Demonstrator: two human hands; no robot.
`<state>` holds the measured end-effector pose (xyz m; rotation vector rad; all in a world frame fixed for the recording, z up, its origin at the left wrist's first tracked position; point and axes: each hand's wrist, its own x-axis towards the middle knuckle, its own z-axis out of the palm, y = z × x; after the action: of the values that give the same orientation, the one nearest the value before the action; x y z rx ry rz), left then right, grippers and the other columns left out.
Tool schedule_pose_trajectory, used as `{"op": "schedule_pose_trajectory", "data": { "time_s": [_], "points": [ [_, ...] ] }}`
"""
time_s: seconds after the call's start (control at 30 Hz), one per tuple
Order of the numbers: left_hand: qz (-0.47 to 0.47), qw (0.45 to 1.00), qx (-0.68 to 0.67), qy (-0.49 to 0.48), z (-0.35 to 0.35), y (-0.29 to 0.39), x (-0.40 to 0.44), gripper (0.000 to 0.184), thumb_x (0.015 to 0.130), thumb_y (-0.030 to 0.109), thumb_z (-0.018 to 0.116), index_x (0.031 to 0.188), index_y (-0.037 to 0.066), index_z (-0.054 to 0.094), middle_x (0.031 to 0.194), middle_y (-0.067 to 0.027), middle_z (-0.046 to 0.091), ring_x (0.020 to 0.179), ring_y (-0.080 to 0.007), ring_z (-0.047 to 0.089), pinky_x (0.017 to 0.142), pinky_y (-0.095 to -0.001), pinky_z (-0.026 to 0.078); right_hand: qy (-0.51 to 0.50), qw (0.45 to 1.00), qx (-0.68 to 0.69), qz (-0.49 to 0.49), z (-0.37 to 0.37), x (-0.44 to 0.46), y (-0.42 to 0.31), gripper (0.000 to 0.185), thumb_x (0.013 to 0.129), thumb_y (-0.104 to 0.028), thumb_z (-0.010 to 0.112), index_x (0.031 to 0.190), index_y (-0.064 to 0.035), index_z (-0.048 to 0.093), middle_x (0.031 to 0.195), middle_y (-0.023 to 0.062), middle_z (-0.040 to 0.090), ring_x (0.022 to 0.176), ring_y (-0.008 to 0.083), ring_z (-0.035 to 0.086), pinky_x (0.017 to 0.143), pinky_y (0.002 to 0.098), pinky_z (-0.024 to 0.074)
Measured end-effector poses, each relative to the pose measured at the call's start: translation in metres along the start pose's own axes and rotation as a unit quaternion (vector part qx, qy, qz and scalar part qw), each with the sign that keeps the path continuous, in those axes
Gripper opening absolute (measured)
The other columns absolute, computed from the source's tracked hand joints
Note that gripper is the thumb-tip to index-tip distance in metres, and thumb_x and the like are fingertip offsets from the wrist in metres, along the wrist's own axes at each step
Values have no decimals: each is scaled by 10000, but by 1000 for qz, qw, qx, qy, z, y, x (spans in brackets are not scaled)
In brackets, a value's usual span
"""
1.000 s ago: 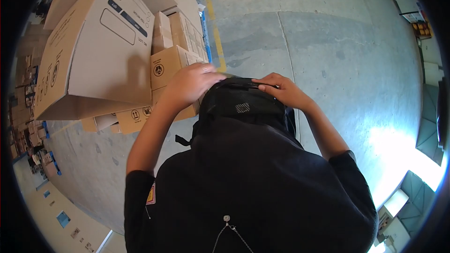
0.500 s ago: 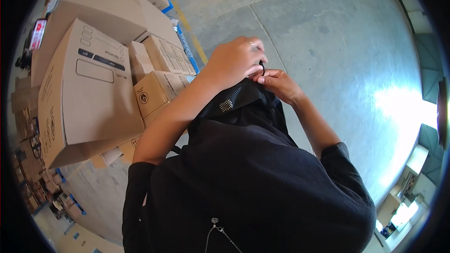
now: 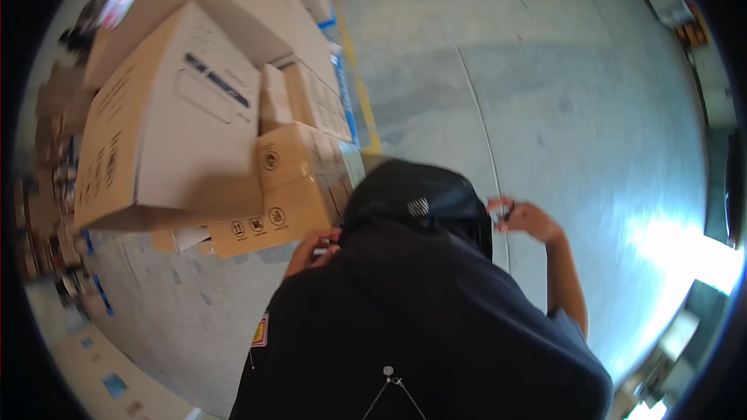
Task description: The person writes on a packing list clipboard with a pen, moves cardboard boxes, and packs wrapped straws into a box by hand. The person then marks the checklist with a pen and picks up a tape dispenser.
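A black bag with a small pale mesh patch rests against the front of the black shirt. Beside the bag's lower left edge is my left hand, its fingers curled in against the dark fabric; whatever they pinch is hidden. Just off the bag's right side, my right hand has its fingers bent together around a small dark thing, too blurred to identify. A thin necklace hangs over the shirt.
A large open cardboard box and smaller cartons are stacked at the left, beside a blue pallet edge. A yellow line runs along the concrete floor. More boxes stand at the far left.
Both hands have parted from the bag's top, where they were together half a second ago. The left has dropped to the bag's left side, the right has moved out to its right.
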<state>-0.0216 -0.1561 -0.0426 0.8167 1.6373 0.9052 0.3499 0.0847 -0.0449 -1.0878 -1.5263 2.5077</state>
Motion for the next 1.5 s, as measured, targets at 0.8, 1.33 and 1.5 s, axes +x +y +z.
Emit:
{"op": "schedule_pose_trajectory", "data": {
  "time_s": [0.8,1.33,1.5],
  "points": [
    [-136,927,266,227,136,-118,-131,274,789,231,502,1022,99,558,920,-128,585,858,-270,575,761,-354,452,-546,591,-496,326,134,296,-99,743,763,-655,403,1130,-20,524,1137,88,517,1016,184,487,889,295,353],
    [-40,966,248,69,62,73,99,197,767,214,476,875,92,588,844,-137,597,786,-306,587,683,-398,456,-195,791,-516,266,-18,216,-200,610,784,-553,454,894,21,626,858,180,621,841,244,586,768,337,431],
    [18,972,217,-92,45,138,174,200,755,232,503,805,84,627,753,-159,600,747,-324,584,643,-397,450,-257,718,-603,237,-42,228,-198,572,788,-525,458,876,15,628,855,189,617,832,257,587,756,346,436]
  ]
}}
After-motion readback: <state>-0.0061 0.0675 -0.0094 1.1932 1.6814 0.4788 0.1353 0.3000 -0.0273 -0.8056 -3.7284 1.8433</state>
